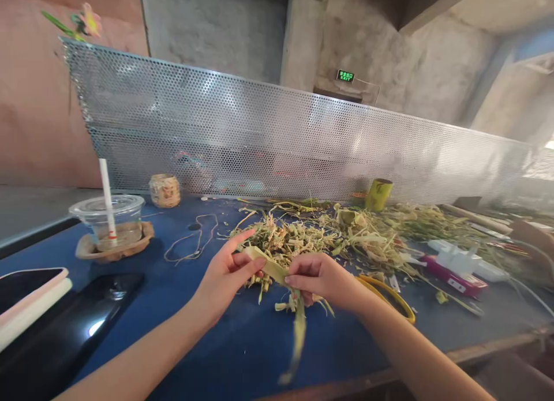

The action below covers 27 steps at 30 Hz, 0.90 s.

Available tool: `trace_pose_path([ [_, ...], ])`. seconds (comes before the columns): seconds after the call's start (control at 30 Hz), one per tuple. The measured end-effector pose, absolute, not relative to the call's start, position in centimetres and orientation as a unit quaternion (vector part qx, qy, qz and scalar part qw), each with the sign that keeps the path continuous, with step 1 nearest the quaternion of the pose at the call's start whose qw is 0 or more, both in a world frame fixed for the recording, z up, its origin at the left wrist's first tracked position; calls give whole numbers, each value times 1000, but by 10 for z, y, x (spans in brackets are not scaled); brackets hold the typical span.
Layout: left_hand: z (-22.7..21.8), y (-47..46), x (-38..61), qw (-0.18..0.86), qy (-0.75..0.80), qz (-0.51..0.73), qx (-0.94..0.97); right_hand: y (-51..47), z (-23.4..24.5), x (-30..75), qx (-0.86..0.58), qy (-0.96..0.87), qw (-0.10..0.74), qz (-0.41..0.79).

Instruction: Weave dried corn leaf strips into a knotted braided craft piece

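Observation:
A flat, pale green strip of dried leaf (pixel 273 268) is stretched between my two hands above the blue table. My left hand (pixel 229 271) pinches its upper left end between thumb and fingers, with the index finger pointing outward. My right hand (pixel 318 277) grips the strip farther along, thumb against curled fingers. Below the right hand the strip's loose tail hangs down toward the table's front edge. Just behind both hands lies a heap of shredded dry plant scraps (pixel 298 236), partly hidden by them.
At left stand a lidded plastic cup (pixel 125 216) with a straw, a phone (pixel 32 291) and a black glossy object (pixel 104 308). A woven jar (pixel 165 191) and green cylinder (pixel 379 194) stand near the perforated metal screen (pixel 259 135). Yellow-handled scissors or a loop (pixel 389 297) and a magenta box (pixel 454 276) lie right.

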<state>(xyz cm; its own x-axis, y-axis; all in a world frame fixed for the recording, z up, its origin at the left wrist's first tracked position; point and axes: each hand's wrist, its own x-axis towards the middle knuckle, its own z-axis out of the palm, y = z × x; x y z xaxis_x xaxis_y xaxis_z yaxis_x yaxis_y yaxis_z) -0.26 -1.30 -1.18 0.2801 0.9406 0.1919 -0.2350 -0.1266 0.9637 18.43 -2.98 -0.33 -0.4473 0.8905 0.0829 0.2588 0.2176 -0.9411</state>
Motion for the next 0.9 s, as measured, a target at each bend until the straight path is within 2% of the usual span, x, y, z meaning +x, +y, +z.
trace_pose_path([
  [0.07, -11, -13, -4, 628, 289, 505, 516, -26, -5, 189, -349, -681, 321, 558],
  [0.17, -9, -13, -7, 648, 267, 492, 517, -25, -5, 191, -299, -680, 296, 601],
  [0.3, -9, -13, -10, 557, 299, 460, 623, -29, 2, 180, -337, -741, 234, 531],
  [0.47, -14, -16, -9, 466, 322, 423, 707, -33, 4, 164, -437, -793, 268, 329],
  [0.67, -14, -21, -8, 453, 302, 399, 738, -34, -4, 170, -387, -803, 257, 373],
  [0.9, -13, -21, -10, 411, 306, 372, 774, -34, -10, 183, -368, -815, 264, 363],
])
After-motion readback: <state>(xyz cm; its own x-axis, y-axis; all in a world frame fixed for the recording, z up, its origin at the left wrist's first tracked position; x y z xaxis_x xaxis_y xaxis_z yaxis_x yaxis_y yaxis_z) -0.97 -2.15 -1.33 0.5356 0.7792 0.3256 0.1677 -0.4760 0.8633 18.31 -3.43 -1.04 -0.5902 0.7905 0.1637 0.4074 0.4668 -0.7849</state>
